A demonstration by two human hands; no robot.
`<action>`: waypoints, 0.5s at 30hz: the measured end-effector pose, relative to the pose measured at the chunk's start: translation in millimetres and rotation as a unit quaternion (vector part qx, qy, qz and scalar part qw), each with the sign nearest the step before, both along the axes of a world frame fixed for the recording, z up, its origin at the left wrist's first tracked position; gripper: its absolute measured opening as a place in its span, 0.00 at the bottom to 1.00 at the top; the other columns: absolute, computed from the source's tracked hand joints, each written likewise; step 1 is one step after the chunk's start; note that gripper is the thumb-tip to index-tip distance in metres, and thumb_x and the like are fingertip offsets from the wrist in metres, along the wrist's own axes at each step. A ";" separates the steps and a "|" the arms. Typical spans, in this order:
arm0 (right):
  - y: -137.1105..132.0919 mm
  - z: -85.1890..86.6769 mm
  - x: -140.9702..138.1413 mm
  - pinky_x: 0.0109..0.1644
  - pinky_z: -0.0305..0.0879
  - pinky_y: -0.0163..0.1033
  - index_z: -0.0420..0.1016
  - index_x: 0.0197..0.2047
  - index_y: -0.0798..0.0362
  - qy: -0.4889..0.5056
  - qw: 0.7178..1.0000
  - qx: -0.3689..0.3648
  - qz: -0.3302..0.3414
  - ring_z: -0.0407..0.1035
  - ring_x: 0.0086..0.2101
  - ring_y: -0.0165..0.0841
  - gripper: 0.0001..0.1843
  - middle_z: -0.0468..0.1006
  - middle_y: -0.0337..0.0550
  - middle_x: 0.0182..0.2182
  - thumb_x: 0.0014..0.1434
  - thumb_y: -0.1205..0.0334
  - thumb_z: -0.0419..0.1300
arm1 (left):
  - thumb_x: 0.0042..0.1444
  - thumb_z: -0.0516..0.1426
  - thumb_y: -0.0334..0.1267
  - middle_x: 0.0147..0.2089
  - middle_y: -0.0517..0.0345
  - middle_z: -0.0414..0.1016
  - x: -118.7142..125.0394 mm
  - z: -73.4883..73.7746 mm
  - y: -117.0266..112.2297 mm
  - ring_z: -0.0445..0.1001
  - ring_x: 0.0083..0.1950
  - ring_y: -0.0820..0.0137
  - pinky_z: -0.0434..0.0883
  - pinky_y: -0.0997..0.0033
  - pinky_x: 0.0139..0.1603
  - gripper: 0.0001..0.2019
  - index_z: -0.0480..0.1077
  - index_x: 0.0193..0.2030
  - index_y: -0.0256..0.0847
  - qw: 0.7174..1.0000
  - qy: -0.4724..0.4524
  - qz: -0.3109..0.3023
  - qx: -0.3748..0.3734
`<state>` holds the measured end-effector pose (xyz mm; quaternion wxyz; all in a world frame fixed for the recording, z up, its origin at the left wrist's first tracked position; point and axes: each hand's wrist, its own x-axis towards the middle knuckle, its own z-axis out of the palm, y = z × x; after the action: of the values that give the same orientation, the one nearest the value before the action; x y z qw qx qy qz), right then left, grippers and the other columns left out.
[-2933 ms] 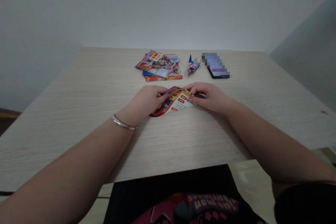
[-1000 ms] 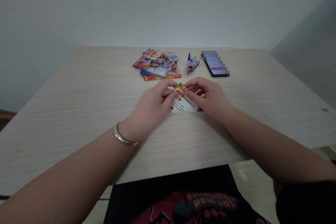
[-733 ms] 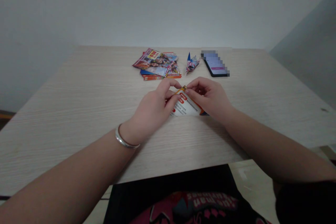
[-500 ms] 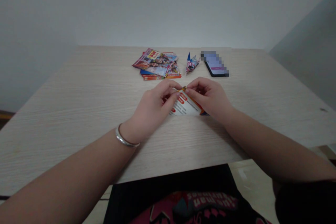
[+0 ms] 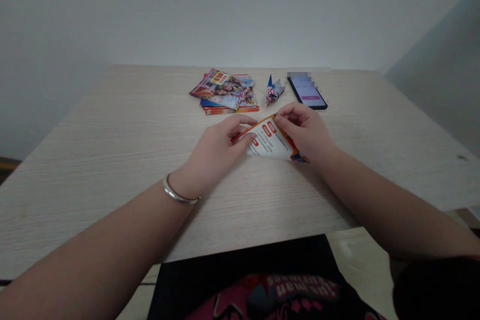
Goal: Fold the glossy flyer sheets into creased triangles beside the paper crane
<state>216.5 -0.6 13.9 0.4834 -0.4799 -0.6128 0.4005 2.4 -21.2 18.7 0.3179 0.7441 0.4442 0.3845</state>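
A folded paper sheet [image 5: 270,141], white with red labels, dark print and an orange edge, is held between both hands just above the table. My left hand [image 5: 225,142] pinches its left edge between thumb and fingers; a silver bangle circles that wrist. At the top corner, my right hand [image 5: 304,127] grips the paper with thumb and index finger. The fold makes a roughly triangular shape, with a blue and orange corner showing below the right hand. The underside of the paper is hidden.
Beyond the hands lies a stack of printed leaflets [image 5: 225,91]. Beside it stands a folded paper figure [image 5: 275,91] with a blue point. A phone [image 5: 308,92], screen lit and partly blurred, lies to the right. The pale wood table [image 5: 131,110] meets a wall behind.
My hands have moved apart: the left slid down the paper's left edge, and the right shifted slightly right and up at the top corner. More of the orange edge shows.
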 end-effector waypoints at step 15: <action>2.0 -1.6 14.2 0.26 0.56 0.38 0.63 0.36 0.45 -0.082 0.994 0.060 -0.030 0.64 0.22 0.30 0.19 0.70 0.32 0.21 0.63 0.41 0.64 | 0.60 0.64 0.32 0.43 0.55 0.87 1.0 1.8 4.2 0.82 0.40 0.70 0.79 0.71 0.42 0.11 0.82 0.49 0.40 0.998 -0.044 0.047 -0.019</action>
<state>230.7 1.4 12.2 0.4715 -0.4991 -0.6588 0.3075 3.4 -17.0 20.5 0.3326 0.6988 0.4717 0.4226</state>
